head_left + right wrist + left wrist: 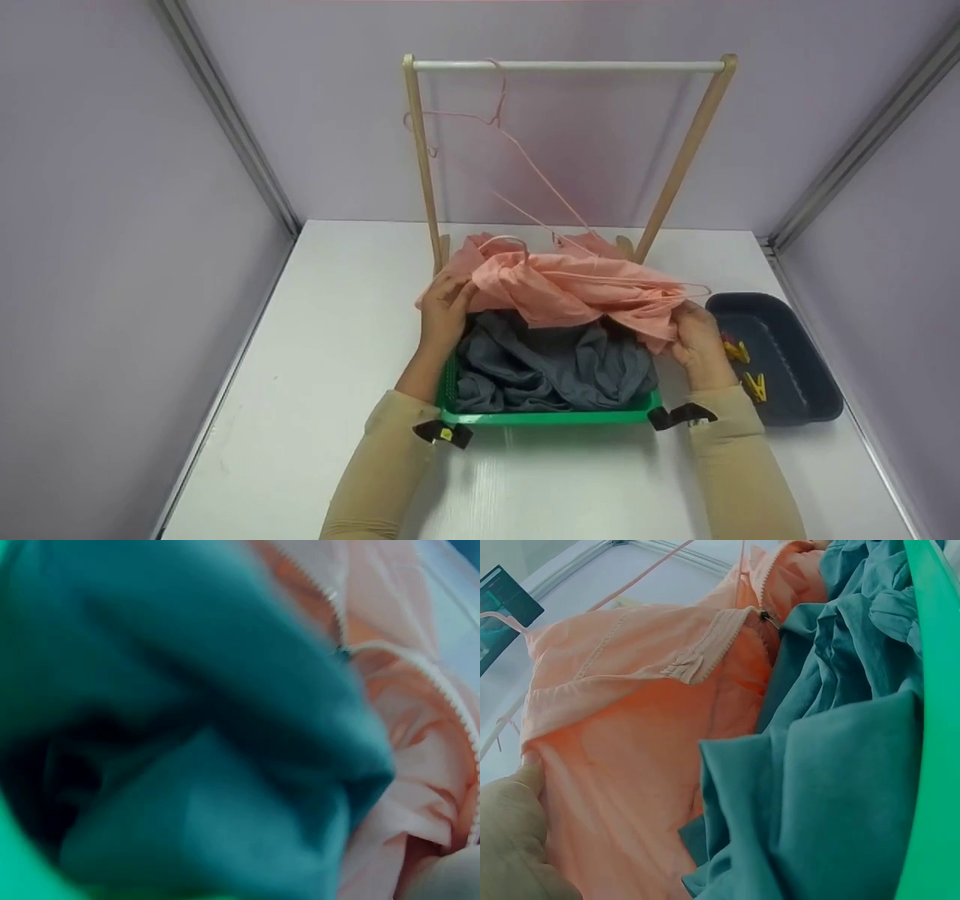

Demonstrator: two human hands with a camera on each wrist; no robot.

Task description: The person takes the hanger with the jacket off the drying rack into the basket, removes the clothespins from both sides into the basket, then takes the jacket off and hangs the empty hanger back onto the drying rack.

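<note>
A pink zipped garment (562, 289) with a thin pink hanger (600, 279) lying on it is bunched over a green basket (555, 416). Underneath lies a grey-teal garment (551, 367). My left hand (448, 300) grips the pink cloth at its left edge, and my right hand (694, 337) grips its right edge. The left wrist view shows the pink garment (630, 742) beside the teal garment (817, 787), the basket rim (934, 765), and part of my left hand (510, 840). The blurred right wrist view shows teal cloth (187, 727) and the pink garment's zipper (420, 682).
A wooden rack with a white bar (570, 66) stands behind the basket, and a second pink hanger (499, 105) hangs from it. At the right, a dark blue tray (825, 390) holds yellow clothespins (754, 386). Lilac walls enclose the white table (315, 360).
</note>
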